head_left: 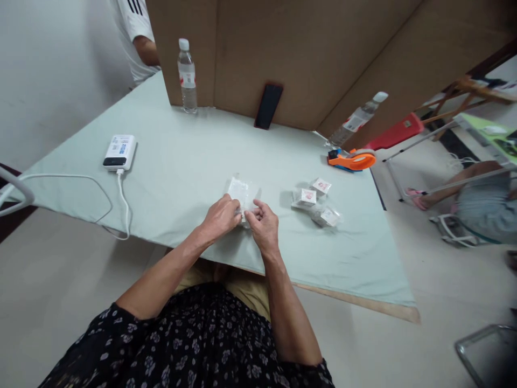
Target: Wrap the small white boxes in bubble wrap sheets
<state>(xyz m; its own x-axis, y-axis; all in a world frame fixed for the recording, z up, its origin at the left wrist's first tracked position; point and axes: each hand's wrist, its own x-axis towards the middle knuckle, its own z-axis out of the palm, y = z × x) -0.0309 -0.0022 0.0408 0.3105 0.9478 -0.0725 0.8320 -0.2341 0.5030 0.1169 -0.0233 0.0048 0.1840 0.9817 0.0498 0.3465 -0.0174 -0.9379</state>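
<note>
Where the fingertips of both hands met, they were pinched together on the near edge of a small clear plastic packet, which lay flat on the pale green cloth-covered table just in front of the person. The left hand gripped the packet's near left corner with fingers curled under; the right hand clamped the near right corner between thumb and forefinger. Holding it from both sides in this way appeared to keep the thin film taut and steady against the cloth; what the packet contained could not be made out.

To the right of the hands, within easy reach, lay a loose cluster of small white packets with red markings, some touching one another. Farther right, near the table edge, rested an orange and blue tape dispenser, and beside it a clear plastic water bottle lying on its side.

On the left, a white power bank sat with a white cable running off the near edge. At the rear, a brown cardboard screen stood upright, with a black phone leaning against it and an upright clear water bottle close by. Another person in a white shirt stood behind the far left corner.
</note>
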